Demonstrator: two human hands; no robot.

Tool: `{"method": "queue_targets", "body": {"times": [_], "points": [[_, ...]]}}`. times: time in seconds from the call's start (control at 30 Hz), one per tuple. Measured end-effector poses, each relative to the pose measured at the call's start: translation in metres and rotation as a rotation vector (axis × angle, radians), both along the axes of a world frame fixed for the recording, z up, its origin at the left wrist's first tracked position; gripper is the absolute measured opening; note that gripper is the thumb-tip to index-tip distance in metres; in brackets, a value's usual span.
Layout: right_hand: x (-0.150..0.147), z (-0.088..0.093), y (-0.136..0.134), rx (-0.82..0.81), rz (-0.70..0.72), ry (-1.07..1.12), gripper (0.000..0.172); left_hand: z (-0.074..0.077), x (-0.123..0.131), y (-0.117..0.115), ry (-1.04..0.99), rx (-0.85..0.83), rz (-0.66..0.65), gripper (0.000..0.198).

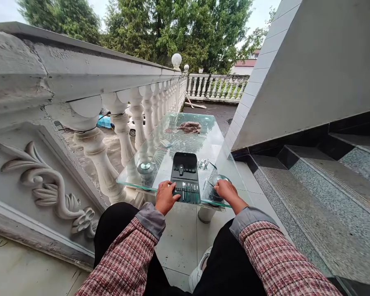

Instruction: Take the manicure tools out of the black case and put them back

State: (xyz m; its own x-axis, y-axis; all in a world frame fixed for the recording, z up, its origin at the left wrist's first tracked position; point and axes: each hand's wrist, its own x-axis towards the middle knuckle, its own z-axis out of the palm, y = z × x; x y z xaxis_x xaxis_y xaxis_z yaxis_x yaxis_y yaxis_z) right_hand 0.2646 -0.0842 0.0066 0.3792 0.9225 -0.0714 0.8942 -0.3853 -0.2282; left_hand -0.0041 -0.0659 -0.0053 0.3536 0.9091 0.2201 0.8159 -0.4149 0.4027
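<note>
A black tool case (pixel 185 162) lies unfolded near the front edge of the glass table, with several slim metal tools (pixel 190 188) lined up in its near flap. My left hand (pixel 165 197) grips the case's near left edge between thumb and fingers. To the right of the case, my right hand (pixel 227 190) is closed in a pinch over a round metal disc (pixel 221 179) on the tabletop. What the fingers hold is too small to make out. A few small metal tools (pixel 203 164) lie loose on the glass beside the case.
The glass table (pixel 203 142) carries a crumpled brown cloth (pixel 189 127) at its far end and a small flat packet (pixel 165 143). A second round metal disc (pixel 145 166) sits at the left. A white balustrade (pixel 94 150) runs along the left; stone stairs (pixel 308 172) rise at the right.
</note>
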Motion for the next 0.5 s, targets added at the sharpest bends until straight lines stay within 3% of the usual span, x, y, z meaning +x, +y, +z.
{"method": "queue_targets", "body": {"times": [0.2,0.43,0.5], "points": [[0.006,0.0,0.001,0.036,-0.037,0.077,0.018,-0.001,0.0,0.0,-0.014,0.008,0.0,0.044],[0.002,0.006,0.008,0.192,-0.035,0.273,0.014,-0.004,0.0,0.001,-0.028,0.013,0.004,0.043],[-0.005,0.007,0.011,0.229,-0.017,0.361,0.022,-0.005,0.0,0.001,-0.027,0.012,0.004,0.044]]}}
